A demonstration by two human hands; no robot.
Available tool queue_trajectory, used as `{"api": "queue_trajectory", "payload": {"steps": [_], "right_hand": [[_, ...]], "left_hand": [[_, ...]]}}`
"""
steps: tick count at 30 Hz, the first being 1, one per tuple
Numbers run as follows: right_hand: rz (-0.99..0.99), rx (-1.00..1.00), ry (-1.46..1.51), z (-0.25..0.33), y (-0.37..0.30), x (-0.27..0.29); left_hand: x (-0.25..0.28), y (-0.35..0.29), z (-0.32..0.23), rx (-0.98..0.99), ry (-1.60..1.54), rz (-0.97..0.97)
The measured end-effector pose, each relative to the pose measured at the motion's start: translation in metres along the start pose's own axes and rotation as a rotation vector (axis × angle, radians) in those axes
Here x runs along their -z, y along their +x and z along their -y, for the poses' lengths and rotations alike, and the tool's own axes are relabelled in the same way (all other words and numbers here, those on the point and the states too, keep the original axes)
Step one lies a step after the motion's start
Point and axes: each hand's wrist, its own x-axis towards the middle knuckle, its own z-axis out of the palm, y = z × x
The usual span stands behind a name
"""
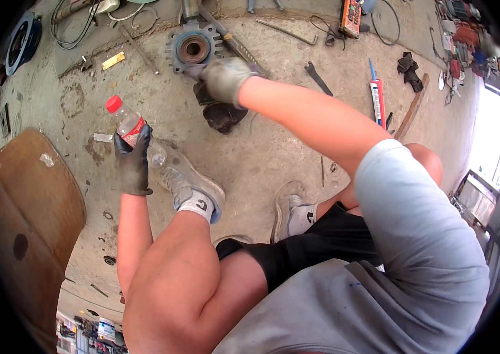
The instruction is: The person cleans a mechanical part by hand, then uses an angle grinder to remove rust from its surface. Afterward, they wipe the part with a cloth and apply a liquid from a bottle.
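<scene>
My left hand [132, 165], in a dark work glove, is closed around a clear plastic bottle [129, 123] with a red cap and red label. The bottle stands nearly upright, tilted a little to the left. My right hand [226, 78], in a grey glove, is at the lower right edge of a toothed round metal part [176, 47] with a rusty ring in its centre. Motion smears its fingers, so whether they hold anything is unclear. Below that hand lies a dark, crumpled piece [224, 118] on the concrete floor.
A hammer-like tool [239, 49] lies beside the toothed part. Around it are a yellow strip [113, 61], a metal rod [139, 49], a hex key [288, 32], an orange device [351, 19] and a red-white sealant tube [378, 101]. A brown board [55, 171] stands at left.
</scene>
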Motion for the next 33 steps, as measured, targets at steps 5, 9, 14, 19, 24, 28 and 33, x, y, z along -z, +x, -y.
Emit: {"api": "queue_trajectory", "payload": {"steps": [5,9,14,19,24,28,33], "right_hand": [[-0.155,0.090,-0.114,-0.072,-0.002,0.001],[-0.193,-0.122,-0.095,-0.086,0.040,0.035],[-0.103,0.238,1.356,-0.100,0.012,0.038],[0.098,0.393,1.979,-0.114,-0.004,0.000],[0.154,0.230,2.214,-0.116,-0.014,-0.001],[0.012,0.207,1.788,-0.118,-0.003,-0.009],[-0.493,-0.055,0.563,-0.092,0.007,0.004]], "left_hand": [[-0.002,0.001,0.003,-0.006,0.053,0.012],[0.001,0.001,0.011,-0.007,-0.017,0.006],[-0.002,-0.004,0.006,-0.047,0.070,0.016],[-0.013,-0.006,-0.004,-0.075,0.098,0.048],[-0.035,-0.010,-0.028,-0.058,0.070,0.110],[-0.042,-0.012,-0.035,-0.070,0.113,0.122],[-0.042,-0.011,-0.031,-0.039,0.113,0.139]]}}
